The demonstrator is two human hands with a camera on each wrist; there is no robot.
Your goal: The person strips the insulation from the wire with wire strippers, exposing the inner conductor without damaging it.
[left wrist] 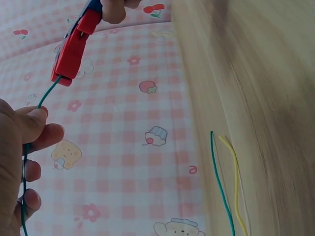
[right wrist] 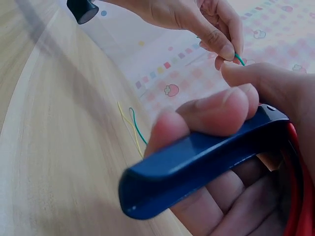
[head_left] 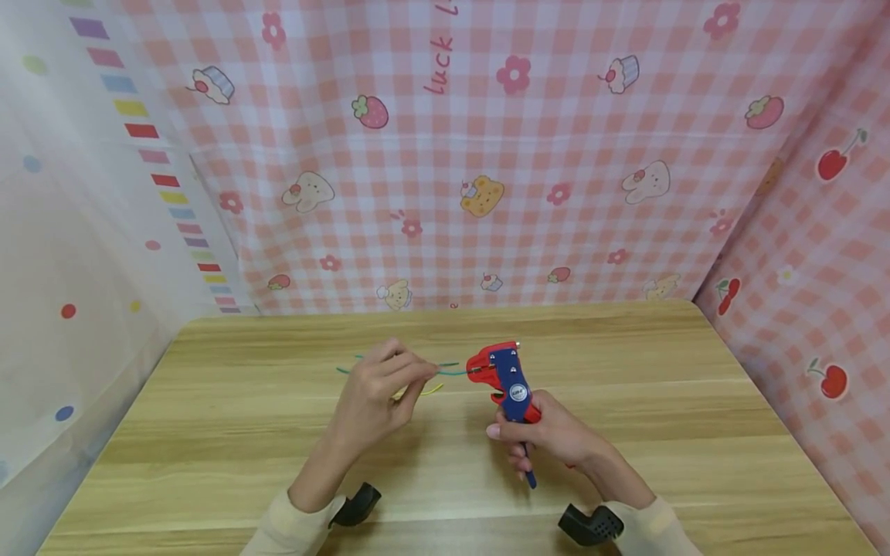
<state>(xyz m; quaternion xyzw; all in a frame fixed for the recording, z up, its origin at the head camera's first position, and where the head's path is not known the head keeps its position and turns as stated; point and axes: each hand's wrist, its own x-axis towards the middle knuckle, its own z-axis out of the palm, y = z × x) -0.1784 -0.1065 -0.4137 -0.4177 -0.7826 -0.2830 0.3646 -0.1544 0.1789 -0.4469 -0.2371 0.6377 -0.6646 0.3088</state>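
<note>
Above the tabletop (head_left: 229, 448): wire stripper (head_left: 512, 376), its red nose (left wrist: 72, 56) at a green wire (head_left: 455, 374).
Right hand (head_left: 551, 428): fingers curl around the blue handle (right wrist: 172, 169). Left hand (head_left: 385, 384): fingers pinch the green wire near the nose. Advisable: keep the wire straight and in line with the nose, fingertips clear, and squeeze the handle evenly.

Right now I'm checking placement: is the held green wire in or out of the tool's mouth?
In: the green wire runs from the left hand into the red mouth of the tool; how deep, cannot tell.
</note>
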